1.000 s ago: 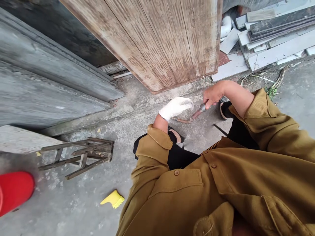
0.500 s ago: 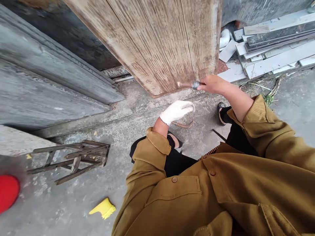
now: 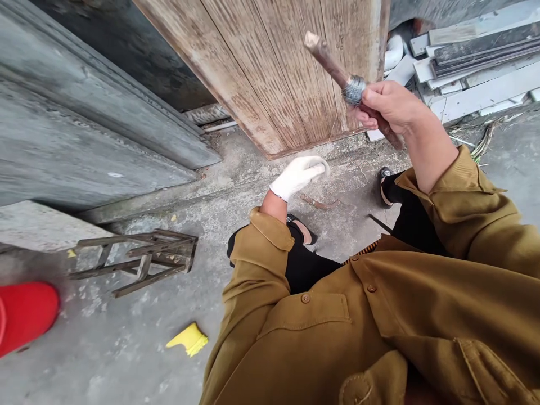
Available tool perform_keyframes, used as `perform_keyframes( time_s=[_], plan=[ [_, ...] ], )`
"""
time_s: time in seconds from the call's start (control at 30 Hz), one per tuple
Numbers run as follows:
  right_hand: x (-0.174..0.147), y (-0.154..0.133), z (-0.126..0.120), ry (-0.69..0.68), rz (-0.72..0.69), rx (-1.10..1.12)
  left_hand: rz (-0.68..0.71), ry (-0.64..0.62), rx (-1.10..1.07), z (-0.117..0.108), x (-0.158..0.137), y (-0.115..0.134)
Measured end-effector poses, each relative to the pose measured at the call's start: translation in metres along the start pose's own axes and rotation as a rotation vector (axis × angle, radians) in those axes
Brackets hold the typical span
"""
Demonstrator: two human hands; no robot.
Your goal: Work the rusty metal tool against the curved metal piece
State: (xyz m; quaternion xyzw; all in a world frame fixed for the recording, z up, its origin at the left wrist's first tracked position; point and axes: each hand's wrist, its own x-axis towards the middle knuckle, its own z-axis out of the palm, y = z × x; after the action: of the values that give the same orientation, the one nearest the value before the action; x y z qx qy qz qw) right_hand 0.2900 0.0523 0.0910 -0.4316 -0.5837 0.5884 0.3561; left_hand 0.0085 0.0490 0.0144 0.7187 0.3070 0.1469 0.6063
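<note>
Raised in front of the wooden door panel, my right hand (image 3: 390, 107) is bare and closed around a brown stick (image 3: 331, 63). A coil of grey wire (image 3: 354, 90) is wound about the stick's middle, beside my thumb. My left hand (image 3: 297, 175) wears a white glove and hangs lower, near the foot of the panel. Its fingers are curled together; whatever they may hold is hidden. On the concrete just below the glove lies a bent piece of branch (image 3: 321, 203).
The weathered wooden panel (image 3: 270, 73) stands upright ahead. White and dark boards (image 3: 485, 84) are stacked at the right. To the left are a wooden stool lying on its side (image 3: 147, 259), a red round object (image 3: 29, 315) and a yellow scrap (image 3: 189, 339).
My right hand has lifted the wire-wound stick upward and tilted it, so more of it shows. The gloved left hand has barely moved. The whole view has shifted slightly.
</note>
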Motion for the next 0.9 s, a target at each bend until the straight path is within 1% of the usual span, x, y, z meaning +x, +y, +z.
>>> perform_keyframes(
  time_s=[0.03, 0.07, 0.1, 0.13, 0.17, 0.2, 0.23, 0.27, 0.3, 0.37, 0.4, 0.43, 0.47, 0.5, 0.53, 0.6, 0.67, 0.73, 0.8, 0.87, 0.9],
  plan=[
    [0.005, 0.005, -0.003, 0.085, 0.077, -0.115, 0.008, -0.038, 0.020, 0.001, 0.000, 0.000],
    [0.011, 0.011, -0.006, 0.145, 0.157, -0.281, 0.018, -0.071, 0.050, 0.002, 0.001, 0.001],
    [0.016, 0.017, -0.007, 0.161, 0.222, -0.472, 0.029, -0.095, 0.083, 0.001, 0.001, 0.003],
    [0.021, 0.022, -0.006, 0.146, 0.268, -0.657, 0.040, -0.112, 0.116, 0.001, 0.000, 0.005],
    [0.024, 0.027, -0.003, 0.096, 0.308, -0.820, 0.048, -0.115, 0.145, -0.001, 0.000, 0.008],
    [0.025, 0.030, 0.001, 0.008, 0.346, -0.949, 0.052, -0.106, 0.164, -0.003, -0.001, 0.010],
    [0.025, 0.032, 0.007, -0.098, 0.391, -1.032, 0.052, -0.087, 0.171, -0.005, -0.002, 0.012],
    [0.022, 0.031, 0.014, -0.233, 0.447, -1.070, 0.047, -0.060, 0.168, -0.007, -0.003, 0.014],
    [0.019, 0.029, 0.022, -0.389, 0.508, -1.063, 0.040, -0.027, 0.155, -0.009, -0.004, 0.014],
    [0.009, 0.021, 0.036, -0.688, 0.597, -0.915, 0.020, 0.038, 0.115, -0.011, -0.004, 0.012],
    [0.004, 0.015, 0.042, -0.787, 0.597, -0.821, 0.011, 0.060, 0.097, -0.011, -0.003, 0.011],
    [0.000, 0.010, 0.045, -0.846, 0.565, -0.733, 0.006, 0.078, 0.089, -0.010, -0.002, 0.009],
    [-0.003, 0.004, 0.046, -0.862, 0.508, -0.659, 0.005, 0.088, 0.091, -0.008, -0.001, 0.007],
    [-0.006, -0.001, 0.045, -0.836, 0.433, -0.599, 0.007, 0.099, 0.103, -0.005, 0.000, 0.006],
    [-0.008, -0.005, 0.043, -0.776, 0.353, -0.551, 0.009, 0.106, 0.127, -0.001, 0.001, 0.006],
    [-0.009, -0.009, 0.035, -0.583, 0.222, -0.485, 0.013, 0.083, 0.200, 0.007, 0.001, 0.009],
    [-0.008, -0.009, 0.027, -0.367, 0.165, -0.479, 0.022, 0.003, 0.278, 0.015, -0.002, 0.016],
    [-0.005, -0.005, 0.024, -0.198, 0.182, -0.561, 0.054, -0.061, 0.348, 0.021, -0.009, 0.026],
    [-0.001, 0.001, 0.027, -0.110, 0.250, -0.735, 0.088, -0.070, 0.422, 0.022, -0.016, 0.034],
    [0.002, 0.008, 0.033, -0.117, 0.332, -0.948, 0.097, -0.057, 0.498, 0.020, -0.022, 0.038],
    [0.002, 0.011, 0.038, -0.163, 0.363, -1.044, 0.096, -0.042, 0.533, 0.017, -0.025, 0.039]
  ],
)
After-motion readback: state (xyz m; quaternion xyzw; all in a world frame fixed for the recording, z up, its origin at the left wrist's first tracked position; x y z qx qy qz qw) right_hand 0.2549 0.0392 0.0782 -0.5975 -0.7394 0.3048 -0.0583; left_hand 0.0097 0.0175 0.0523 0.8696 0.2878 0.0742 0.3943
